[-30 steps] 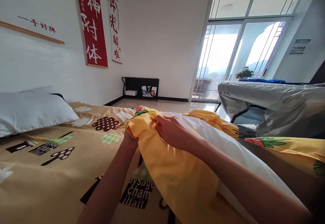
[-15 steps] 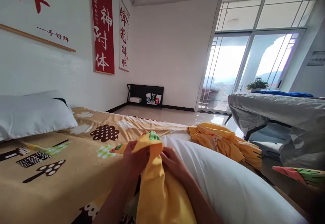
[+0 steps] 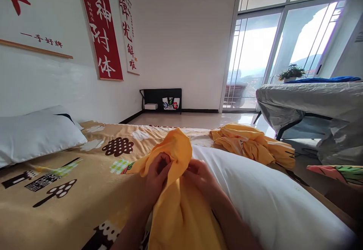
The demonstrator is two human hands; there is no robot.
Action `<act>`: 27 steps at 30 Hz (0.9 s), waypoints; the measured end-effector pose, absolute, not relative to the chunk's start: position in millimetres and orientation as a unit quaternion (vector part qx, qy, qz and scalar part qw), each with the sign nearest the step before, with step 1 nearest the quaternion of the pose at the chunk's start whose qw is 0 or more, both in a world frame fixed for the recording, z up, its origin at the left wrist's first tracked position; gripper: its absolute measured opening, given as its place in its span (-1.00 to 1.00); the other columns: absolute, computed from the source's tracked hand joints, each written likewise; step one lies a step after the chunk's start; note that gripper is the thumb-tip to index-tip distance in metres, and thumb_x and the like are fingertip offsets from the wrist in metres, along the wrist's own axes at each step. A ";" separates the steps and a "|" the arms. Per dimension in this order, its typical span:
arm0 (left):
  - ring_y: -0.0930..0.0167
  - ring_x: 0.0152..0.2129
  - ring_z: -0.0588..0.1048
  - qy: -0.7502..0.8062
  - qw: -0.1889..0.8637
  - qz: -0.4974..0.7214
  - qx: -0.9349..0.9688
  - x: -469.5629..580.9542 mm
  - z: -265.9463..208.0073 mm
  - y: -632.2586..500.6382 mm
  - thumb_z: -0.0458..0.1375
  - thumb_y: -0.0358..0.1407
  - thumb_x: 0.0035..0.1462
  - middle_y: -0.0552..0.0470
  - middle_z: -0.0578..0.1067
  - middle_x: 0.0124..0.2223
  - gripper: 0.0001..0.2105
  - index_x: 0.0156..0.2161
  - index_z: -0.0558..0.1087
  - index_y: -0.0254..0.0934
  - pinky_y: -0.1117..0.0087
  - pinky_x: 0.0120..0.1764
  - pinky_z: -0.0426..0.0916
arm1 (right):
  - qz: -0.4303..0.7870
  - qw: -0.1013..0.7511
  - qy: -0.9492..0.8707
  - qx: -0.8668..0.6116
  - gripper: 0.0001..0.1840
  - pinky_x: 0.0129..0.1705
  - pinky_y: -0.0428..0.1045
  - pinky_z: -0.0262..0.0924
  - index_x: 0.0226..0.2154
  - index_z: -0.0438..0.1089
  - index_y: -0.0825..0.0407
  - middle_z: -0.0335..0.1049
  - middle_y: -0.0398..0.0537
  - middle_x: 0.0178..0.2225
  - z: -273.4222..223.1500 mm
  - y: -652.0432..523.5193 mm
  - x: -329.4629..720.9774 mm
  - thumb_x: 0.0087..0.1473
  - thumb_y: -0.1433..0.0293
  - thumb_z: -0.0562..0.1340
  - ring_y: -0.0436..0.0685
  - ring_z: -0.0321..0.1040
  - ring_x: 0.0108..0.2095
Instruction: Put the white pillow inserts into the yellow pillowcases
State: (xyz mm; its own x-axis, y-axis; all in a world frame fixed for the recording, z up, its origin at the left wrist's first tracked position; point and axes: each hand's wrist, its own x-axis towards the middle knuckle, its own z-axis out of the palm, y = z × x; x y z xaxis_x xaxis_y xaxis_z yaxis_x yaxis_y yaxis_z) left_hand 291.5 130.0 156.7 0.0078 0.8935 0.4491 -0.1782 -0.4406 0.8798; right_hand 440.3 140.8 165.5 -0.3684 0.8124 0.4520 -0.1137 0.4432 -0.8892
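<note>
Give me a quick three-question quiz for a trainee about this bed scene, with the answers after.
1. True or false: both hands grip the yellow cover.
2. What lies right of the right hand? A) white pillow B) a book C) a lamp
3. Fill in: a second white pillow lies at the far left, by the ____.

Key:
1. True; the left hand and the right hand both pinch its bunched fabric.
2. A, the white pillow.
3. Wall.
</note>
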 end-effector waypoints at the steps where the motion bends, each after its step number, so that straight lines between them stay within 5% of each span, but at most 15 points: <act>1: 0.51 -0.51 0.18 0.314 0.422 0.632 0.569 291.6 155.8 130.4 0.21 -0.16 0.04 0.15 0.19 -0.46 -0.72 -0.43 0.21 -0.25 0.48 -0.43 0.10 | 0.416 0.510 -0.702 -0.274 -0.85 -0.28 -0.02 0.23 -0.39 0.46 0.03 0.39 -0.08 -0.37 163.9 142.6 438.9 -0.02 0.31 0.25 0.08 0.31 -0.36; 10: 0.50 -0.57 0.16 0.380 0.261 0.683 0.566 306.3 134.3 135.0 0.13 -0.17 0.08 0.16 0.17 -0.52 -0.78 -0.44 0.22 -0.23 0.46 -0.50 0.05 | 0.176 0.519 -0.774 -0.318 -0.81 -0.47 -0.10 0.06 -0.59 0.31 0.05 0.29 -0.16 -0.57 147.2 145.7 429.5 0.00 0.41 0.13 -0.01 0.15 -0.53; 20: 0.35 -0.40 0.37 0.483 0.204 0.421 0.740 278.3 179.3 96.6 0.05 -0.19 0.21 0.02 0.47 -0.34 -0.82 -0.36 0.38 -0.21 0.40 -0.35 0.17 | 0.035 0.570 -0.748 -0.337 -0.72 -0.48 -0.09 0.01 -0.66 0.14 0.01 0.22 -0.19 -0.65 148.8 141.1 430.3 0.04 0.41 0.07 -0.03 0.07 -0.60; 27: 0.40 -0.47 0.26 0.443 0.262 0.434 0.739 281.8 173.6 104.9 0.00 -0.10 0.23 0.06 0.35 -0.44 -0.71 -0.44 0.26 -0.23 0.42 -0.39 0.13 | 0.035 0.585 -0.722 -0.368 -0.75 -0.48 -0.09 0.02 -0.64 0.16 0.00 0.27 -0.19 -0.63 150.2 136.5 430.8 0.04 0.40 0.10 -0.02 0.11 -0.59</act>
State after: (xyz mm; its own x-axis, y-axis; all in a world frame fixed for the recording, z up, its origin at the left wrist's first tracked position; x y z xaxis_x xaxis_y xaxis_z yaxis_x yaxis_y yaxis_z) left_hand 281.8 104.9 173.6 0.2305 0.8830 0.4088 0.4284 -0.4693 0.7721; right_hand 430.8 136.5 150.2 -0.0449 0.5722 0.8188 0.4913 0.7264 -0.4807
